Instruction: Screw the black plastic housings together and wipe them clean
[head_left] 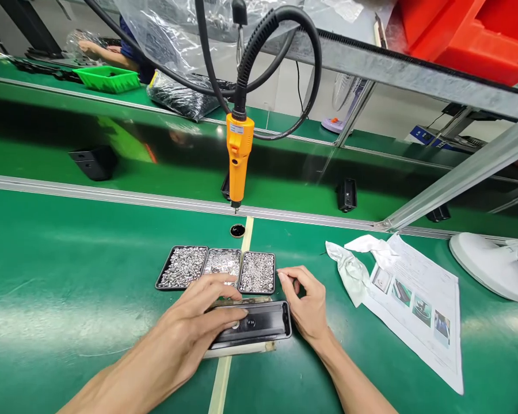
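A long black plastic housing [265,322] with a raised rim lies on a pale, worn base [263,347]. My left hand [194,322] lies across its left part, fingers stretched out and thumb resting on its inner face. A small light, round part [235,325] shows beside that thumb. The left fingertips reach toward the middle tray [222,260] of small shiny metal parts. Just right of the right tray [257,271], my right hand [306,302] has thumb and index finger pinched together. What they hold, if anything, is too small to make out. The left tray [183,267] also holds small metal parts.
An orange electric screwdriver [239,152] hangs above a dark hole [237,230] in the green bench. A printed sheet [418,310] and a crumpled white cloth [349,270] lie right, near a white lamp base [487,267]. A red bin [470,34] stands overhead; another person's arm [106,54] shows behind.
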Tool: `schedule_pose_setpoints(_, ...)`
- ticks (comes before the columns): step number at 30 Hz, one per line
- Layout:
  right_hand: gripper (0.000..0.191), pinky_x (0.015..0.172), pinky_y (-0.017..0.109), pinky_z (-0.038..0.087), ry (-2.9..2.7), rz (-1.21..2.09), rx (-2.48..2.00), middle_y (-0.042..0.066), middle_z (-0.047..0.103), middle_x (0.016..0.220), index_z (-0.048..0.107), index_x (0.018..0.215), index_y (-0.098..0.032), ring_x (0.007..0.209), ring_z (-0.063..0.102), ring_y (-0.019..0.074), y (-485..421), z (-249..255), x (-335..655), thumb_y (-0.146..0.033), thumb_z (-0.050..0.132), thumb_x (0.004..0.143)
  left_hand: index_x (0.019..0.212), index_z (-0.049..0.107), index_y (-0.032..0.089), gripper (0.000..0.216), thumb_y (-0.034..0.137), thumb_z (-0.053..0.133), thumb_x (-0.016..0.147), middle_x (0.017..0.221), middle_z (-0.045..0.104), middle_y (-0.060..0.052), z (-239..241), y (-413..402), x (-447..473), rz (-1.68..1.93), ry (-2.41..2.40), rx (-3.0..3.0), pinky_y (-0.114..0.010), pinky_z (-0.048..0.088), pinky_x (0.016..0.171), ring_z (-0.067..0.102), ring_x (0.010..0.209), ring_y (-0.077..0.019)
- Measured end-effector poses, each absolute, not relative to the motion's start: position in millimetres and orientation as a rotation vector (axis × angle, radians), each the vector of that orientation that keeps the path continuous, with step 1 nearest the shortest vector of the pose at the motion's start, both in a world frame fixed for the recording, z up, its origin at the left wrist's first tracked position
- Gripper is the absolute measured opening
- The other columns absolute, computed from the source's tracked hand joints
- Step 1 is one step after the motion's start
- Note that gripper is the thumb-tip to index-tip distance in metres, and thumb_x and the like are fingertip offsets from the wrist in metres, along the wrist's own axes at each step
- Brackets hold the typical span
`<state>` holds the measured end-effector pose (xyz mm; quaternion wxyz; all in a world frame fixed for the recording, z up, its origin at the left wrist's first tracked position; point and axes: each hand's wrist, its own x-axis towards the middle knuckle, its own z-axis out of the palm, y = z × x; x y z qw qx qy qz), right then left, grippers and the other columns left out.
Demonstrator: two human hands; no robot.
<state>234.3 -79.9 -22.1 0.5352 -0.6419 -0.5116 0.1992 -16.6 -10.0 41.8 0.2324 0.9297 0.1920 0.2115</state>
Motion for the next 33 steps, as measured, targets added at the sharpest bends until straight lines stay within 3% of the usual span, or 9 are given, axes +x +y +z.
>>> schedule_pose_setpoints(4, 0.018, 0.062, 0.024, 0.039, -1.151, 0.528, -1.57, 0.0, 0.067, 0.082, 0.079, 0.095, -0.022, 0.065, 0.048, 0.0095, -76.7, -26.5, 237.6, -0.035, 0.066, 0.098, 0.129, 0.064, 0.03, 0.034, 0.012, 0.049, 0.106, 0.14, 0.055, -0.004, 37.9, -2.8, -37.9, 0.641, 0.507, 2.528, -0.037, 0.051, 0.108, 0.045, 0.142, -0.0241)
schedule_pose_setpoints(9, 0.025, 0.06, 0.024, 0.039, -1.072, 0.597, -1.604, 0.001, 0.069, 0.084, 0.078, 0.097, -0.02, 0.065, 0.048, 0.0103, -73.1, -30.9, 238.1, -0.041, 0.065, 0.098, 0.145, 0.057, 0.033, 0.038, 0.033, 0.05, 0.108, 0.163, 0.039, -0.005, 29.3, -4.0, -50.1, 0.558, 0.396, 2.733, -0.055, 0.049, 0.115, 0.029, 0.154, -0.0353)
schedule_pose_setpoints(14, 0.026, 0.059, 0.024, 0.037, -1.058, 0.62, -1.606, 0.001, 0.068, 0.081, 0.078, 0.095, -0.02, 0.063, 0.045, 0.01, -73.1, -30.6, 236.7, -0.043, 0.066, 0.096, 0.153, 0.049, 0.036, 0.045, 0.046, 0.045, 0.109, 0.167, 0.034, -0.005, 21.7, -7.4, -48.5, 0.535, 0.401, 2.782, -0.061, 0.047, 0.116, 0.027, 0.155, -0.0374)
schedule_pose_setpoints(17, 0.026, 0.059, 0.024, 0.036, -1.052, 0.622, -1.6, 0.0, 0.068, 0.08, 0.078, 0.093, -0.02, 0.062, 0.045, 0.0095, -72.5, -30.0, 236.3, -0.042, 0.066, 0.096, 0.149, 0.055, 0.033, 0.041, 0.041, 0.04, 0.111, 0.164, 0.039, -0.005, 22.4, -7.1, -46.7, 0.558, 0.405, 2.724, -0.057, 0.047, 0.117, 0.03, 0.154, -0.035)
schedule_pose_setpoints(22, 0.027, 0.059, 0.024, 0.036, -1.051, 0.633, -1.59, 0.001, 0.069, 0.082, 0.079, 0.093, -0.02, 0.062, 0.045, 0.0096, -72.0, -29.8, 235.9, -0.043, 0.065, 0.096, 0.121, 0.071, 0.028, 0.031, 0.011, 0.051, 0.105, 0.143, 0.057, -0.005, 41.4, -4.8, -31.4, 0.597, 0.517, 2.641, -0.046, 0.05, 0.113, 0.041, 0.146, -0.0286)
schedule_pose_setpoints(27, 0.028, 0.057, 0.024, 0.034, -1.044, 0.642, -1.588, 0.001, 0.068, 0.079, 0.079, 0.092, -0.019, 0.061, 0.043, 0.0097, -71.6, -30.6, 235.9, -0.043, 0.065, 0.095, 0.105, 0.073, 0.028, 0.026, 0.01, 0.055, 0.101, 0.142, 0.057, -0.003, 60.3, -3.1, -12.1, 0.391, 0.544, 2.803, -0.048, 0.049, 0.109, 0.035, 0.15, -0.0307)
schedule_pose_setpoints(33, 0.028, 0.058, 0.024, 0.035, -1.041, 0.664, -1.577, 0.001, 0.07, 0.078, 0.079, 0.092, -0.019, 0.061, 0.043, 0.0097, -70.6, -31.5, 236.7, -0.044, 0.065, 0.095, 0.097, 0.071, 0.025, 0.016, 0.015, 0.059, 0.099, 0.136, 0.063, -0.005, 50.2, 1.1, -8.5, 0.413, 0.426, 2.882, -0.045, 0.05, 0.108, 0.037, 0.151, -0.031)
